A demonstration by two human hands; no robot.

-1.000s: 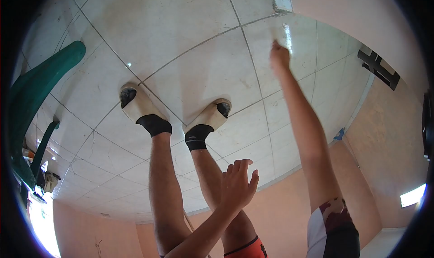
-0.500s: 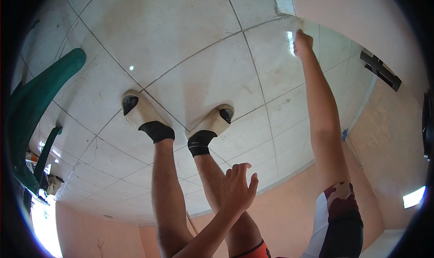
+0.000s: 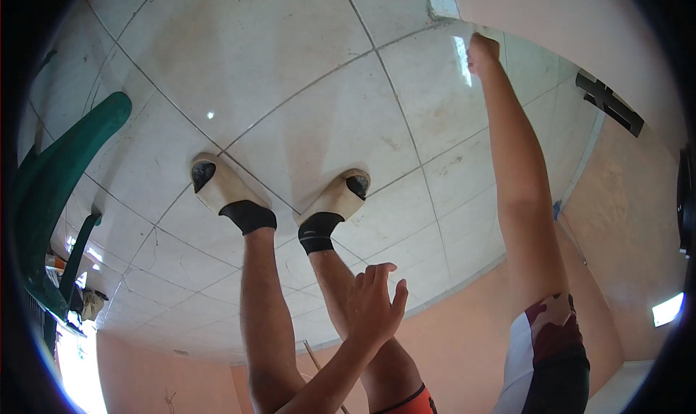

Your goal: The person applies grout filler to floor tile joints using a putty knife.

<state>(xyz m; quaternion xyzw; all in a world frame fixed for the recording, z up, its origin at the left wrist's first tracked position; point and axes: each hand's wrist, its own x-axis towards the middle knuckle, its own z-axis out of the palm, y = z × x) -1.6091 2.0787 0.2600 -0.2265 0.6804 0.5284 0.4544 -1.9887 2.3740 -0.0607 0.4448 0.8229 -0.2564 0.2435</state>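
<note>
My right hand (image 3: 483, 54) is at the end of my outstretched arm, closed into a fist near the lower edge of a pale upright surface (image 3: 551, 22). What its fingers hold, if anything, is hidden. Close to my right leg (image 3: 333, 283), my left hand (image 3: 372, 307) has loosely bent fingers and its thumb apart, with nothing in it. Below me are my feet in beige open-toed slides (image 3: 230, 185) with black socks (image 3: 248, 216), flat on the tiled floor (image 3: 290, 51).
A green plastic chair (image 3: 72, 149) stands at the left, with assorted items (image 3: 90, 305) behind it. A dark bracket-like object (image 3: 609, 104) lies along the right side. A thin stick (image 3: 313, 354) shows behind my legs, before a peach wall (image 3: 167, 370).
My right fist has shifted slightly up and left in the view, still closed. My left hand and feet keep nearly the same place; the whole view has tilted a little.
</note>
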